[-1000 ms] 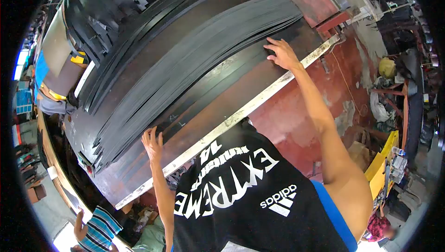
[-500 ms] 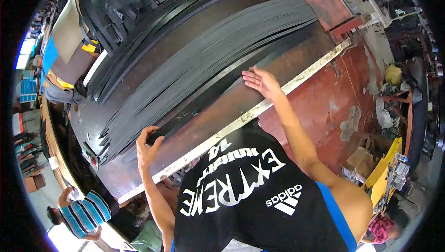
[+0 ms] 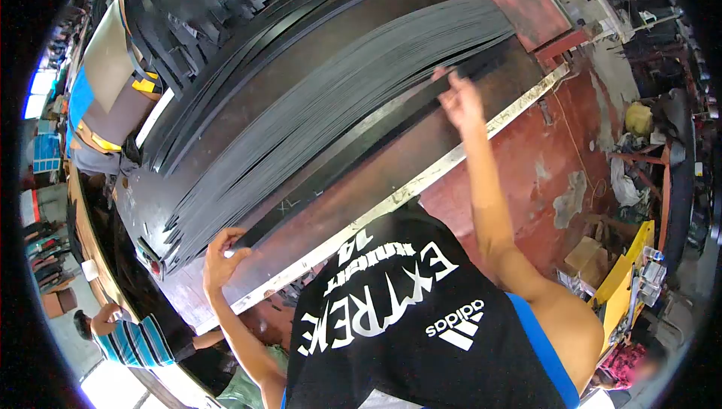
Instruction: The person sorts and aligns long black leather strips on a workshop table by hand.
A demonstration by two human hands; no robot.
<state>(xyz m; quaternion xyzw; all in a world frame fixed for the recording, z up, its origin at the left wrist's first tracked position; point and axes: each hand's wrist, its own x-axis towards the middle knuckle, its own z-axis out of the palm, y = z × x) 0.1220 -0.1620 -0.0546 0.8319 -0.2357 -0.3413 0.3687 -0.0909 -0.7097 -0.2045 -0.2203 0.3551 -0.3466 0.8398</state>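
Black strip laid along table, near-left end clamped by left hand, far-right end pinched by right hand, stack just beyond

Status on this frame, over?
Left hand, right hand: each shut on one end of strip. Strip beside pile, over table. Nothing across it.

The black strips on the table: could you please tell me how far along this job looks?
Done: a fanned pile of strips lies on the table. In hand: left hand and right hand grip the ends of one long strip beside it. Left, probably: adding it to the pile.
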